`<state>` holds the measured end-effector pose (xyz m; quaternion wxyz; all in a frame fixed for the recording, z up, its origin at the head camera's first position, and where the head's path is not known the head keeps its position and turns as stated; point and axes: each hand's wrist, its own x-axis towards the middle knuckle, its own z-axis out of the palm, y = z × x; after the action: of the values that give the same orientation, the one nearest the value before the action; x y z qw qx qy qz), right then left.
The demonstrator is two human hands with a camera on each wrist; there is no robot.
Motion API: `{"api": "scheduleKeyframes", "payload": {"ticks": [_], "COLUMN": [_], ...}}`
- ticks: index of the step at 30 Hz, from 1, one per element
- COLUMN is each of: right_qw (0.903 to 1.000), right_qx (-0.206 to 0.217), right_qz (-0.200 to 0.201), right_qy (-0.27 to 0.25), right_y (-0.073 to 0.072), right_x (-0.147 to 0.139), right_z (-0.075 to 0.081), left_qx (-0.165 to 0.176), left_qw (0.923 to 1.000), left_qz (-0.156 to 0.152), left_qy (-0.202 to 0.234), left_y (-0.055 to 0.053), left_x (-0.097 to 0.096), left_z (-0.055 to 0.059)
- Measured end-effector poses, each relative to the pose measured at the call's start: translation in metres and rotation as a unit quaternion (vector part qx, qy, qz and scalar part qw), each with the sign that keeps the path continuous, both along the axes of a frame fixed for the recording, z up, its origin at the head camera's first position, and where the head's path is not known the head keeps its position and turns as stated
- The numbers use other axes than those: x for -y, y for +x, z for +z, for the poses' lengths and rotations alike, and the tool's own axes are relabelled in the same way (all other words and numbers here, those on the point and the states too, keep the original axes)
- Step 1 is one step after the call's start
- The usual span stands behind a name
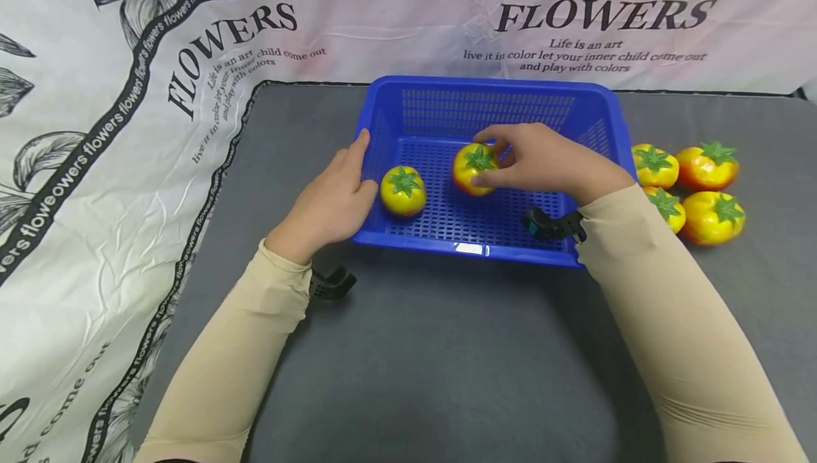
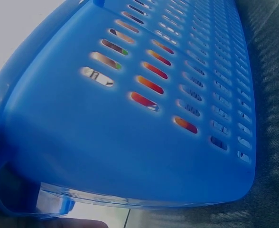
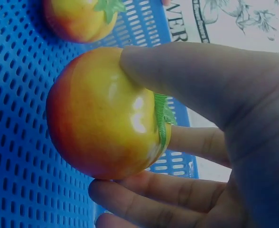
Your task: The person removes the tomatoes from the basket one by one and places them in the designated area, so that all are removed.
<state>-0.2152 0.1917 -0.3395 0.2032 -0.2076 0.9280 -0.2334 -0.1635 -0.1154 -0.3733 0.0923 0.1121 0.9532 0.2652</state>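
Observation:
My right hand [image 1: 542, 162] pinches a glossy yellow-red tomato [image 1: 471, 169] with a green leafy top, inside the blue plastic basket [image 1: 472, 252]. In the right wrist view the thumb presses one side of this tomato [image 3: 101, 114] and fingers lie along the other. A second tomato [image 1: 403, 197] sits at the basket's left end. My left hand [image 1: 335, 197] grips the left rim of the basket, thumb at the edge. The left wrist view is filled by the slotted basket wall [image 2: 106, 128], with red-orange patches showing through; most of the left hand is out of that view.
Several more tomatoes [image 1: 710, 166] stand grouped on the grey table [image 1: 447, 356], just right of the basket. A white cloth [image 1: 408, 30] printed with flowers and lettering lies behind the basket and along the left side.

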Motion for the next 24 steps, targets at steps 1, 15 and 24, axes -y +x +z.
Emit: {"api": "scheduleKeyframes", "payload": {"ticks": [1, 15, 24], "right_qw": [1.0000, 0.9995, 0.9986], "right_qx": [0.002, -0.030, -0.048], "right_qz": [-0.001, -0.013, -0.021], "right_qy": [0.000, 0.004, 0.007], "right_y": [0.001, 0.018, 0.032], "right_x": [-0.001, -0.019, -0.026], "right_z": [0.000, 0.012, 0.027], "left_qx": [0.000, -0.005, -0.002], "left_qw": [1.0000, 1.0000, 1.0000], "left_qz": [0.000, -0.002, -0.001], "left_qy": [0.000, 0.005, -0.002], "left_y": [0.000, 0.000, 0.000], "left_x": [0.000, -0.002, -0.001], "left_z": [0.000, -0.002, -0.003]}}
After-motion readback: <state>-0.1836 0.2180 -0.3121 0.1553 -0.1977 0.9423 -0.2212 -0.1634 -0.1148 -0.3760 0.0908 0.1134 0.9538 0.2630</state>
